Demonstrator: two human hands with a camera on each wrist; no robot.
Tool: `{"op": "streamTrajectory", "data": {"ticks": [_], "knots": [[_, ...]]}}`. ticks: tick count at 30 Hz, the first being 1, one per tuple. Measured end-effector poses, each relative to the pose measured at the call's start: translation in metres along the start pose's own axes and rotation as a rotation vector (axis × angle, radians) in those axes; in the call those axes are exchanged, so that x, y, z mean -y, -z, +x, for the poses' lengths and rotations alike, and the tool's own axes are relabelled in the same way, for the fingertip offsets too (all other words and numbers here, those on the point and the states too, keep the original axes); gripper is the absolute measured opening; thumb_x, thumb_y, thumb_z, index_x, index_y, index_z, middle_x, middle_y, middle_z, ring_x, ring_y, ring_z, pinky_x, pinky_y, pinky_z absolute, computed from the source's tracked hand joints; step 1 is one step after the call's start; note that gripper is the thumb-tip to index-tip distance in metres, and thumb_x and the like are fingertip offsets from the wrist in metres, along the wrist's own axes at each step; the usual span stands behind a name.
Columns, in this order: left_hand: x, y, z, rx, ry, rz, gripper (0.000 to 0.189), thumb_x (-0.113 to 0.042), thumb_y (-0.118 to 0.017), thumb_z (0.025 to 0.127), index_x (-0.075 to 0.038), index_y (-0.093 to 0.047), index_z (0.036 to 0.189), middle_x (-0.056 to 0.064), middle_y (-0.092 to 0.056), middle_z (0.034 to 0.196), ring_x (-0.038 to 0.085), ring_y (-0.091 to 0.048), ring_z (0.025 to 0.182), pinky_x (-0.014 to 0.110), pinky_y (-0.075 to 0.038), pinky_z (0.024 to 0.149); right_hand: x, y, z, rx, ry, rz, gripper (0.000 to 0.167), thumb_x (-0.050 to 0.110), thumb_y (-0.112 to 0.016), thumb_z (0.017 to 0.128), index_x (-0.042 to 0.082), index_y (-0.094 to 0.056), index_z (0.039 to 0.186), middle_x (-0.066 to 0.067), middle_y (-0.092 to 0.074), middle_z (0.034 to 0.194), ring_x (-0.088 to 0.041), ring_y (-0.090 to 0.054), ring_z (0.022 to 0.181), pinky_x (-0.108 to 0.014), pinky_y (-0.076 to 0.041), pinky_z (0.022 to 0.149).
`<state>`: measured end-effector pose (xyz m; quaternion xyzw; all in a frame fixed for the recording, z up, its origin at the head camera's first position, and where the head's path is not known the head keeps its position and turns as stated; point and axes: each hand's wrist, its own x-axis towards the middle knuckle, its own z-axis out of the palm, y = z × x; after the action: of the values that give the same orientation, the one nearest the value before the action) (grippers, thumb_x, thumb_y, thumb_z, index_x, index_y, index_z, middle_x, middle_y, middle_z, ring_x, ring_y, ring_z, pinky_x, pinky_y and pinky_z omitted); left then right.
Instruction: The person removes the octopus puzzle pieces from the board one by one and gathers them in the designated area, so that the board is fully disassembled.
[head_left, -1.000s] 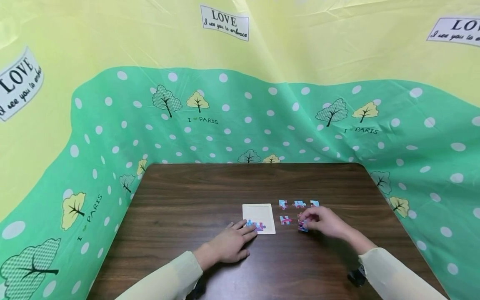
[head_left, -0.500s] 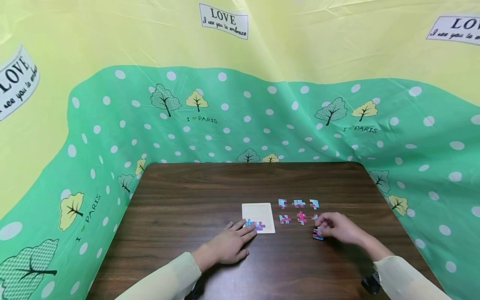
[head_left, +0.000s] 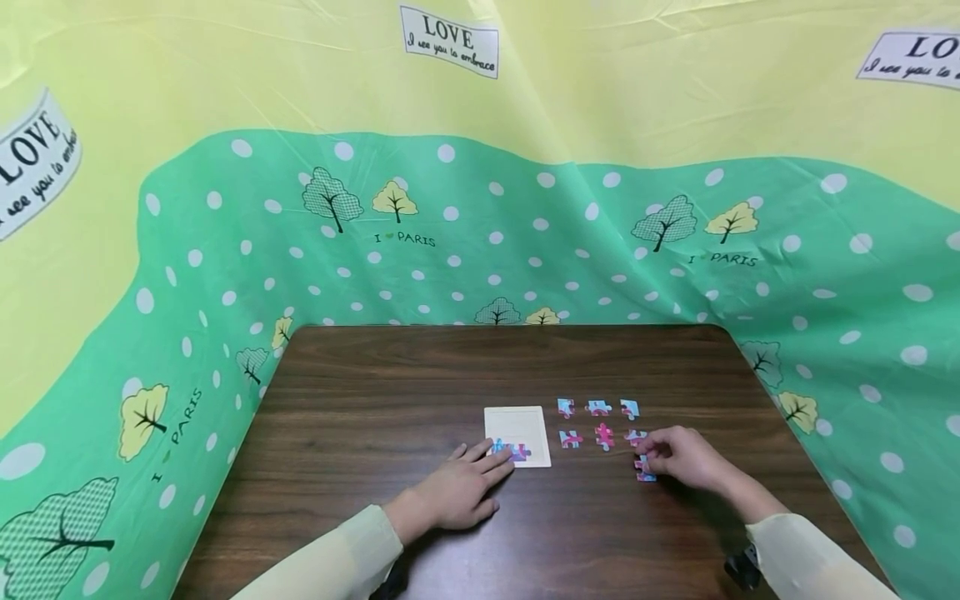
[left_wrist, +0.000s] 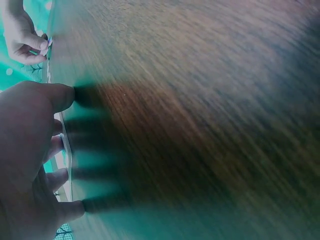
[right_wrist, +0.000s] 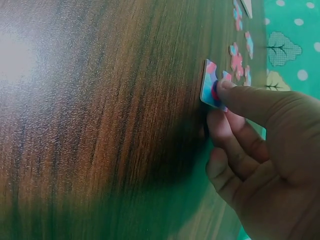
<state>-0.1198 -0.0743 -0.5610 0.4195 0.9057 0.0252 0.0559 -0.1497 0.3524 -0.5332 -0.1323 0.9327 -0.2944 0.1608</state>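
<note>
My right hand (head_left: 686,457) pinches a jigsaw piece (right_wrist: 210,86) between thumb and fingers, just over the table at the right end of the loose pieces. Blue, pink and purple show on this piece, which is tilted in the right wrist view. Spread flat, my left hand (head_left: 459,490) rests with its fingertips on the lower left of a cream puzzle tray (head_left: 517,425). Beside those fingertips, joined jigsaw pieces (head_left: 519,452) lie along the tray's near edge, partly hidden by the fingers. The left wrist view shows the left thumb (left_wrist: 62,97) down at the wood.
Loose jigsaw pieces lie right of the tray in two rows. The far row includes a blue-pink piece (head_left: 598,407); a mostly pink piece (head_left: 604,437) is mid near row. The dark wooden table (head_left: 390,375) ends at a green and yellow curtain (head_left: 450,275).
My right hand has moved right with the pinched jigsaw piece, uncovering the pink piece and the piece right of it. The left hand has stayed in place.
</note>
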Motion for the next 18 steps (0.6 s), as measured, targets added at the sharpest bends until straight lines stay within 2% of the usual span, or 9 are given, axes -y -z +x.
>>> {"op": "streamTrajectory", "data": {"ticks": [13, 18], "knots": [[-0.0006, 0.0033, -0.0005, 0.011, 0.005, -0.014, 0.065, -0.047, -0.055, 0.102, -0.021, -0.039, 0.160, -0.003, -0.030, 0.169, 0.031, -0.030, 0.155, 0.060, -0.040, 0.114, 0.0009, -0.0013, 0.0011, -0.022, 0.026, -0.082, 0.011, 0.004, -0.078, 0.086, 0.011, -0.075, 0.094, 0.008, -0.066, 0.082, -0.003, -0.056, 0.074, -0.023, -0.050, 0.063], [-0.0003, 0.0018, 0.0000, 0.002, -0.003, -0.005, 0.065, -0.048, -0.055, 0.102, -0.021, -0.039, 0.160, -0.003, -0.031, 0.168, 0.031, -0.031, 0.154, 0.060, -0.041, 0.114, 0.0008, -0.0018, 0.0008, -0.029, 0.057, -0.109, 0.012, 0.007, -0.080, 0.086, 0.016, -0.072, 0.087, 0.010, -0.064, 0.079, -0.001, -0.054, 0.072, -0.023, -0.048, 0.062]]}}
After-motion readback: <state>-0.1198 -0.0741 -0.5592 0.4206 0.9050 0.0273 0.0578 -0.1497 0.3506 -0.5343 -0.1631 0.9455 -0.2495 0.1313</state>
